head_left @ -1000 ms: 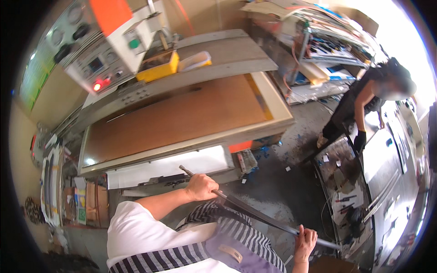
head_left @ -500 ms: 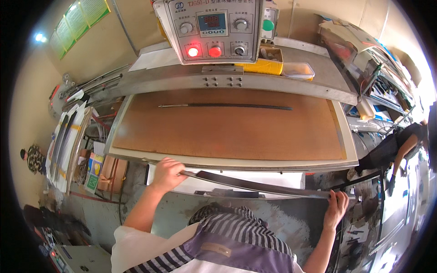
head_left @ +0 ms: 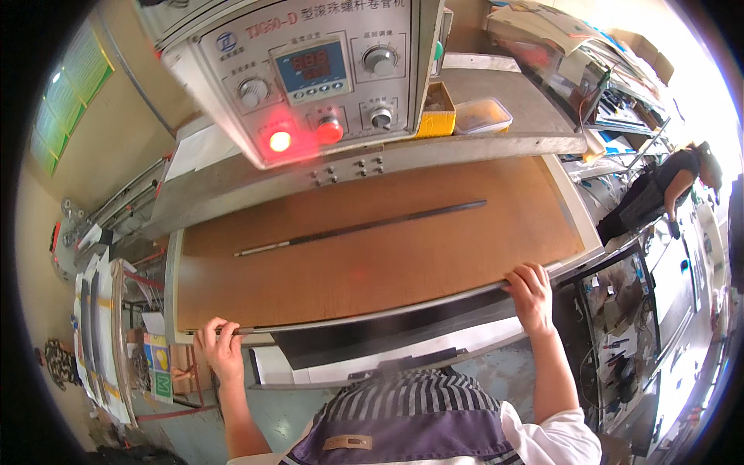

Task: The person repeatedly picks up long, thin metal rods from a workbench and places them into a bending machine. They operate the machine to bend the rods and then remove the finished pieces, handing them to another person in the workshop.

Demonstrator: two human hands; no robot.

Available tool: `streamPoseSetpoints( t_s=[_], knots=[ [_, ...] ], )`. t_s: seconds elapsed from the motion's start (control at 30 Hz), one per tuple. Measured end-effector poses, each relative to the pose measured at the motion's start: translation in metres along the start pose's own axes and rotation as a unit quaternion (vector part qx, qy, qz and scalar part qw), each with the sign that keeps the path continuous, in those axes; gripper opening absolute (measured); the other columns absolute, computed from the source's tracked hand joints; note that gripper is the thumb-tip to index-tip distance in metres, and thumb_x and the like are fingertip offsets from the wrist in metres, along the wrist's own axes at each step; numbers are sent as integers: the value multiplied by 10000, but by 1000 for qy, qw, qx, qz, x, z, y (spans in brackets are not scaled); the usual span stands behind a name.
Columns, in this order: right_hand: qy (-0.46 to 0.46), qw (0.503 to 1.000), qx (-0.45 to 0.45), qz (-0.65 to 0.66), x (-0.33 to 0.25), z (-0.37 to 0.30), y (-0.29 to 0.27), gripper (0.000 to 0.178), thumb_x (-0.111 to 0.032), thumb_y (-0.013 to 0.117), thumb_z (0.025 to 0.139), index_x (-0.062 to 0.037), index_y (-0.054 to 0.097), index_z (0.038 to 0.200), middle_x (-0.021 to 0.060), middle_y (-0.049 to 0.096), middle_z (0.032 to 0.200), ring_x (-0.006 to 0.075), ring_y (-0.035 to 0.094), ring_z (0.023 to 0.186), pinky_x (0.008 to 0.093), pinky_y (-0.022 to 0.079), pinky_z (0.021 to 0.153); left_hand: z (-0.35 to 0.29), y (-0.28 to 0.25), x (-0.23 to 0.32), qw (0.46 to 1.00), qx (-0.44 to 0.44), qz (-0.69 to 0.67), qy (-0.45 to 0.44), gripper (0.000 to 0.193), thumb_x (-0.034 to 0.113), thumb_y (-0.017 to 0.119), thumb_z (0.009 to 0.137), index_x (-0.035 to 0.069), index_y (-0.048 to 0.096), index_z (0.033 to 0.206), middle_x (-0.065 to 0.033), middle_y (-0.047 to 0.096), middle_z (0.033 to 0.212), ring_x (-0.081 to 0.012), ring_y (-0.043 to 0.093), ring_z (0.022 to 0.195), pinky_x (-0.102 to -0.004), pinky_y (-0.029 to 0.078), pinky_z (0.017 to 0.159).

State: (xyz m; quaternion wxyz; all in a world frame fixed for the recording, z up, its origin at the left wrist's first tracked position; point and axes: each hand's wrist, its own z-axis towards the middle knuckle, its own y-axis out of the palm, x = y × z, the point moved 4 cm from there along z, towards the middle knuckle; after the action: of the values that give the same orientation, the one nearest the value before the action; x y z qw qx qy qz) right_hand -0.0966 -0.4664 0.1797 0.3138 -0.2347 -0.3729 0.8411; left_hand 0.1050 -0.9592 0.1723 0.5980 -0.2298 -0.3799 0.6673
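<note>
A long rod [head_left: 372, 316] lies along the brown surface's [head_left: 372, 263] near edge, left hand [head_left: 219, 349] and right hand [head_left: 530, 291] each clamped on an end; thin, likely whippy, best held near both ends.

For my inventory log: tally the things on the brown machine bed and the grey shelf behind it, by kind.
Long dark rods: 2, one lying loose on the bed, one at the near edge held by left hand and right hand
Yellow box: 1
Clear plastic tray: 1
Total: 4
</note>
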Motion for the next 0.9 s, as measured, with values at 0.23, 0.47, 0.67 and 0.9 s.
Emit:
streamPoseSetpoints(
  t_s=[0.23,0.47,0.67,0.9],
  knots=[
    [-36,996,-54,68,82,78,159,217,-135,698,706,-66,648,906,47,590,885,254,561,885,390,470,794,50,150,-59,997,-37,42,-44,228,211,769,689,128,714,894,2,625,948,-199,560,958,-400,332,921],
    [-6,987,-159,-6,150,139,311,182,-175,680,760,-97,680,923,47,640,941,259,599,963,382,525,785,129,283,-99,984,-122,84,-97,228,253,769,683,148,726,881,5,664,972,-225,583,980,-424,389,894],
    [38,982,-169,-77,169,162,368,188,-89,568,794,-87,702,927,150,688,922,327,672,870,418,551,750,155,361,-141,971,-136,93,-172,208,241,734,734,174,725,930,3,671,1042,-267,582,1056,-465,427,914],
    [79,980,-168,-77,141,145,345,445,-155,611,835,48,535,1224,199,571,1201,324,505,1187,407,393,1037,142,352,-114,945,-215,108,-222,576,373,552,925,130,386,1420,-112,379,1469,-309,358,1346,-509,331,1061]
  ],
)
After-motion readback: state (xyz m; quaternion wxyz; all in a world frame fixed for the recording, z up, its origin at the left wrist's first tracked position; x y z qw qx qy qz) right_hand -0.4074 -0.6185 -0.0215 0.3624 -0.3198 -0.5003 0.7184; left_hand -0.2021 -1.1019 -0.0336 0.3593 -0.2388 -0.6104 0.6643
